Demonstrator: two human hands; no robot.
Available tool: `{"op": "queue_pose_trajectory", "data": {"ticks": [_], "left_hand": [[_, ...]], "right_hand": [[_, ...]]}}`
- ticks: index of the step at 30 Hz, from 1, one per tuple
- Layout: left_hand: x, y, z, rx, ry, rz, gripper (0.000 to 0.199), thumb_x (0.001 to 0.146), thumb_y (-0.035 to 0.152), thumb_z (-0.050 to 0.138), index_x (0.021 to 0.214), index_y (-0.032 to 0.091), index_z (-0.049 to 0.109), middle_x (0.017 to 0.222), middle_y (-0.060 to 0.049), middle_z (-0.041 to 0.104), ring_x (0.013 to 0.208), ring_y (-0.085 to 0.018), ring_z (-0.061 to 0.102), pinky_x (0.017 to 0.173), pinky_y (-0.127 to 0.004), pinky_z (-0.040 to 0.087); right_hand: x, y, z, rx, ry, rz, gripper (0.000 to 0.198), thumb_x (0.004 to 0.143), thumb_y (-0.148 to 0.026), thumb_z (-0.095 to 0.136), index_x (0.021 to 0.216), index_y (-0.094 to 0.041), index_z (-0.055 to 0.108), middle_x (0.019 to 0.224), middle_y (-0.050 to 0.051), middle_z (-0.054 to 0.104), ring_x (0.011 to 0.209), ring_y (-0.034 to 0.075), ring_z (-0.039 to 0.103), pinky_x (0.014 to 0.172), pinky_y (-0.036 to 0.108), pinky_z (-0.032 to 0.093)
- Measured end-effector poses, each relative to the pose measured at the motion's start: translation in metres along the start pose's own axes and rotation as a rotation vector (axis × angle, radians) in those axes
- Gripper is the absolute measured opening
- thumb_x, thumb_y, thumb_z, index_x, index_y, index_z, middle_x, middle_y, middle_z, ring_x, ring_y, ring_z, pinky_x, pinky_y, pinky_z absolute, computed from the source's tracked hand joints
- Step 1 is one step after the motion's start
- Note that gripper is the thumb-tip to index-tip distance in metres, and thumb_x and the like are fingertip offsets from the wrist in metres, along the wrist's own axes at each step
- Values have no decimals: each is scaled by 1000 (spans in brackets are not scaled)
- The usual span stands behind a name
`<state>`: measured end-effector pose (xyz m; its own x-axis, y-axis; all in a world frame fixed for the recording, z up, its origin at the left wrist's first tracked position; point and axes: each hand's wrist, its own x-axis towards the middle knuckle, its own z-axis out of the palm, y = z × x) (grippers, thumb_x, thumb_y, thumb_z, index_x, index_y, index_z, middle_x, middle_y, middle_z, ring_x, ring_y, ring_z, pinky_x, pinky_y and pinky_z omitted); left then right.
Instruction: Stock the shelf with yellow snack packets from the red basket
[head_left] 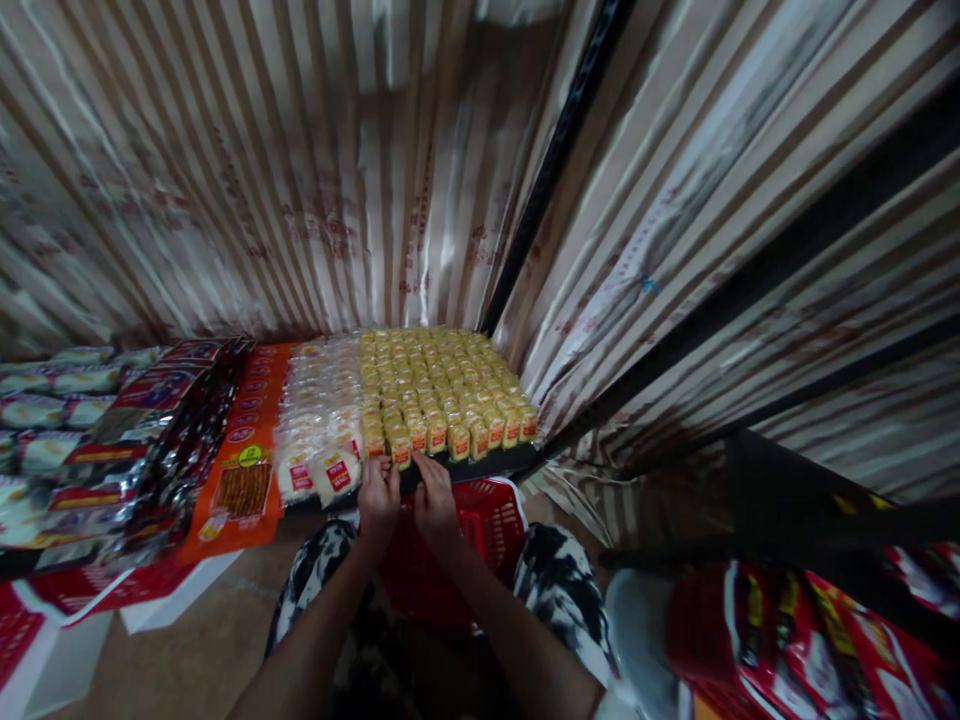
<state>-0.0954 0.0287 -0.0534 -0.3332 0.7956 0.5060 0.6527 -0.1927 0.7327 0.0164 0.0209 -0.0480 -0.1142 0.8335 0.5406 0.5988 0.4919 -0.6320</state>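
Note:
Rows of small yellow snack packets with orange-red labels stand on the dark shelf in front of me. One yellow snack packet at the front juts out a little between my two hands. My left hand has its fingers bent and closed at that packet's lower left side. From the right, my right hand brings its fingertips together against the packet's other side. Exact finger contact is blurred. Just left of the yellow rows lie clear-wrapped white packets with red labels, close to my left hand.
Below my hands is a red plastic basket, between my knees. An orange snack bag, dark shiny bags and white-wrapped packs fill the left shelf. Red bags and a grey bucket stand right. Striped sheeting hangs behind.

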Motion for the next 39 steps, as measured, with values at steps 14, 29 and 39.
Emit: {"op": "queue_pose_trajectory", "data": {"ticks": [14, 29, 39], "left_hand": [[-21, 27, 15, -49, -203, 162, 17, 88, 24, 38, 88, 19, 55, 79, -4, 63, 77, -16, 63, 69, -28, 52], [-21, 31, 28, -20, -145, 55, 22, 88, 21, 34, 92, 18, 55, 87, -8, 62, 85, -18, 61, 76, -32, 52], [-14, 15, 10, -8, -3, -86, 16, 84, 25, 43, 96, 18, 52, 88, -7, 56, 76, -17, 59, 72, -33, 52]], "right_hand": [[2, 26, -33, -144, 232, 218, 49, 76, -7, 36, 119, -19, 56, 121, 13, 48, 115, 24, 45, 97, 44, 41], [-2, 21, -27, -32, -24, 25, 50, 78, -10, 36, 123, -19, 56, 118, 9, 61, 112, 19, 53, 97, 37, 44], [1, 8, 1, 33, -90, 30, 53, 80, -8, 35, 130, -18, 50, 126, 9, 57, 117, 18, 51, 101, 35, 43]]}}
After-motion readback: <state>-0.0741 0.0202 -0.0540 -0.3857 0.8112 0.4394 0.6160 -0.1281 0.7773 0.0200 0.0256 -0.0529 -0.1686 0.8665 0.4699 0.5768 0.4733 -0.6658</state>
